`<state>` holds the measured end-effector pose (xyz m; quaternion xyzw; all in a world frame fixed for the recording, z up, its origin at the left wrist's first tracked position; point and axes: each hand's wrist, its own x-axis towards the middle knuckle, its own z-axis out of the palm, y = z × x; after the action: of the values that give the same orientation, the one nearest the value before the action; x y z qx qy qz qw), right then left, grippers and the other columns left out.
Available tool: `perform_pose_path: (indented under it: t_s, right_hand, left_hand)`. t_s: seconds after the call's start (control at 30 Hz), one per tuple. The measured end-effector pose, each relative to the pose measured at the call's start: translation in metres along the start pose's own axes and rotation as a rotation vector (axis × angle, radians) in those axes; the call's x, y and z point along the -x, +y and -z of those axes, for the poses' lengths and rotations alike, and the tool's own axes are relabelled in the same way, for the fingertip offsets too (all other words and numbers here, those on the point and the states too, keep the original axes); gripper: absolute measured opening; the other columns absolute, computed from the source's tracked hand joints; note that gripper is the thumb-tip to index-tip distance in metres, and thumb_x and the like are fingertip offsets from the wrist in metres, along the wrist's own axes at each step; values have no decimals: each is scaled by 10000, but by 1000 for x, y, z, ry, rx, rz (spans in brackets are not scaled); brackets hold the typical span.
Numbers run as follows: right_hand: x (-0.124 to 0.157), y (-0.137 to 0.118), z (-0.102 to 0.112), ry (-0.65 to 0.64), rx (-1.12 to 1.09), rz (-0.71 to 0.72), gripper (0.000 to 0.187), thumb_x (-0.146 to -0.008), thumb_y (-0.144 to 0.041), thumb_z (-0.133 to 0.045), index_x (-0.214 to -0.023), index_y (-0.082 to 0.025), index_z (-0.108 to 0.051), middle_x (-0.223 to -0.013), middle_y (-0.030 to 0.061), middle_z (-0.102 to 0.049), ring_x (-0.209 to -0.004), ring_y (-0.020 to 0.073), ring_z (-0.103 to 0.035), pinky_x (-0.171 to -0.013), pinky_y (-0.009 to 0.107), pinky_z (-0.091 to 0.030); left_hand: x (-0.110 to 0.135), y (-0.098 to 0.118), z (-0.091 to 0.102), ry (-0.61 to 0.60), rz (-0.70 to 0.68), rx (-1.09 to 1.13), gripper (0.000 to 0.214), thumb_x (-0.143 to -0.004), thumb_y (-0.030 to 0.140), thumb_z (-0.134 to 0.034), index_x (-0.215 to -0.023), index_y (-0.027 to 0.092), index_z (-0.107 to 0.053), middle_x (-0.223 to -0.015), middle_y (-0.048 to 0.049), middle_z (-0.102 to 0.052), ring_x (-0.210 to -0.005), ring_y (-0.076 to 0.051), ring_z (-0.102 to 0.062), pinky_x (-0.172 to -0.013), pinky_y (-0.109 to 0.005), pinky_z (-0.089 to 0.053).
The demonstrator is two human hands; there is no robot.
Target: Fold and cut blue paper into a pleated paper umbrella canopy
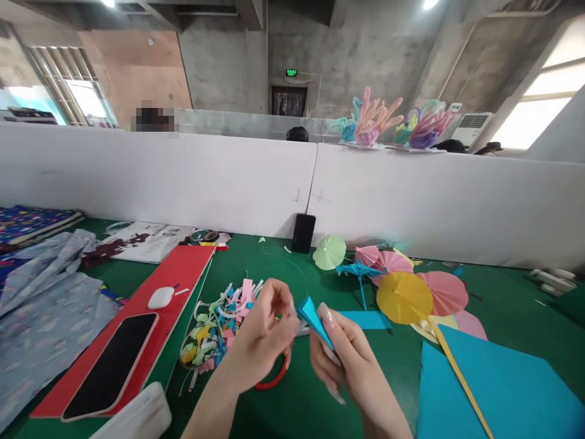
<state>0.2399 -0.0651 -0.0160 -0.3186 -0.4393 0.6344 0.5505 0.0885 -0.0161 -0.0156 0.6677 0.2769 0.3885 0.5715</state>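
Paper (319, 323), blue and folded, is pinched in the right grip (343, 342). The left grip (270, 330), just beside it, is curled; I can't tell if it holds anything. Folding seems the step now; next probably needs a steady pinch.

A single forward, downward view is given from a head-worn camera, by which the left hand (267, 335) and right hand (350, 350) are framed close, with the green table (256, 259) beneath and the white partition (219, 183) beyond.
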Motion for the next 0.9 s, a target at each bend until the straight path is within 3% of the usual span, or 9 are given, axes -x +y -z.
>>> perform_pose_path:
  t_s: [0.1, 0.2, 0.3, 0.4, 0.53, 0.63, 0.7, 0.8, 0.9]
  right_hand:
    - [0, 7, -5, -87, -70, -90, 468, -913, -570, -541, -648, -196, -448, -427, -115, -327, -300, 17, -286, -307, 118, -219]
    - [-1, 14, -7, -99, -28, -138, 464, -868, -628, -563, -714, -192, -518, -433, -111, -352, -303, 26, -295, -309, 128, -243]
    - [0, 17, -5, 38, 168, -81, 474, -859, -665, -535, -910, -203, -627, -468, -65, -481, -373, 91, -450, -372, 183, -385]
    - [5, 15, 1, 211, 451, 31, 498, -893, -668, -462, -1066, -241, -653, -715, 30, -678, -687, 185, -637, -649, 278, -533]
    - [11, 13, 5, 45, 675, 96, 473, -964, -603, -363, -1230, -276, -578, -778, 29, -706, -697, 201, -641, -657, 310, -528]
    - [11, 13, 2, 70, 849, 253, 388, -963, -574, -405, -966, -262, -635, -707, 13, -686, -612, 182, -626, -625, 288, -500]
    - [11, 13, 0, 99, 931, 363, 436, -973, -570, -376, -782, -251, -603, -614, 0, -659, -559, 171, -617, -610, 272, -485]
    - [11, 14, 0, 118, 960, 452, 465, -997, -547, -314, -774, -261, -606, -548, -15, -642, -514, 160, -618, -587, 245, -490]
    - [12, 15, 2, 193, 1000, 489, 430, -1004, -525, -317, -872, -274, -641, -654, 2, -691, -602, 162, -654, -581, 219, -503]
  left_hand:
    - [5, 9, 1, -32, -21, 87, 562, -753, 680, -653, -1115, 278, -497, -892, 28, -444, -643, -88, -464, -540, -179, -416]
    - [8, 20, 1, -3, 16, 90, 268, -818, 480, -710, -962, 260, -658, -826, 23, -531, -698, -99, -488, -604, -169, -395]
    - [12, 29, 1, 108, 15, -60, 141, -834, 397, -709, -904, 275, -710, -811, 15, -590, -682, -108, -512, -581, -175, -399]
    - [16, 31, 1, 225, -105, -283, 113, -828, 327, -720, -939, 305, -722, -834, 15, -643, -675, -114, -545, -614, -187, -446]
    - [19, 26, 2, 279, -217, -444, 201, -833, 232, -697, -1018, 309, -719, -780, 18, -634, -630, -110, -547, -577, -181, -442]
    - [19, 23, -1, 213, -206, -412, 262, -899, 284, -618, -1148, 333, -684, -792, 9, -604, -563, -102, -494, -497, -187, -393]
    - [20, 22, -4, 189, -195, -365, 255, -915, 372, -599, -1154, 338, -682, -830, -8, -613, -599, -115, -509, -512, -196, -393]
    - [24, 23, -7, 133, -104, -173, 320, -922, 510, -547, -1158, 342, -681, -797, -8, -595, -630, -123, -521, -562, -203, -412]
    - [27, 24, -8, 28, 91, 59, 534, -951, 630, -345, -1279, 296, -603, -592, 43, -454, -500, -104, -394, -536, -212, -393]
